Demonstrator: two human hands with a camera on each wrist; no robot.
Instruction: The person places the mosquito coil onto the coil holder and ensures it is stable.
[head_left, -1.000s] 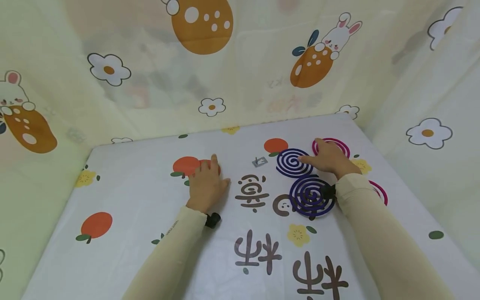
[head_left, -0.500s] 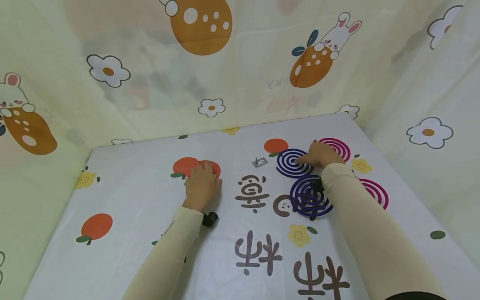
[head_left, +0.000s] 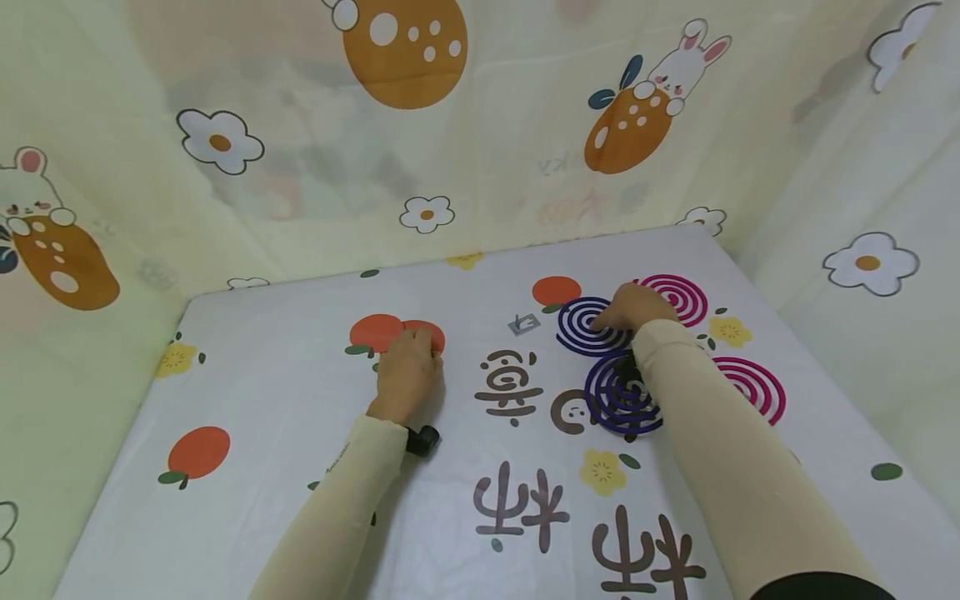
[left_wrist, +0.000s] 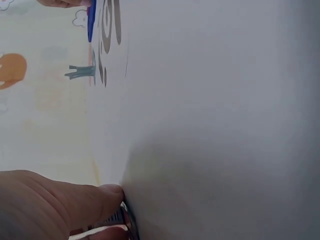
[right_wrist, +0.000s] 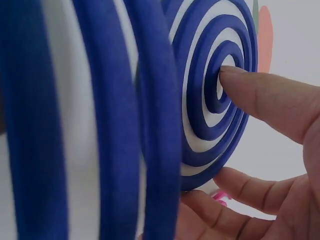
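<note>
Two blue mosquito coils lie touching on the tablecloth, a far one (head_left: 572, 333) and a nearer one (head_left: 600, 408). My right hand (head_left: 636, 308) grips the far coil; in the right wrist view its thumb (right_wrist: 270, 97) presses at the spiral's centre while the other fingers curl at the outer edge. Over the printed oranges, my left hand (head_left: 407, 375) pinches a small thing with a shiny rim and a dark ridged part (left_wrist: 115, 217); its kind I cannot tell. A small grey metal coil stand (head_left: 524, 324) stands between the hands.
Two pink mosquito coils lie at the right, one (head_left: 693, 304) beyond my right hand and another (head_left: 765, 392) partly under the right sleeve. The white tablecloth (head_left: 262, 517) carries printed fruit and lettering. A patterned curtain (head_left: 322, 225) hangs around the table's back and sides.
My left hand has gone from spread fingers to pinching a small thing. My right hand has shifted slightly left, curling its fingers at the far blue coil's edge. The coils look unmoved.
</note>
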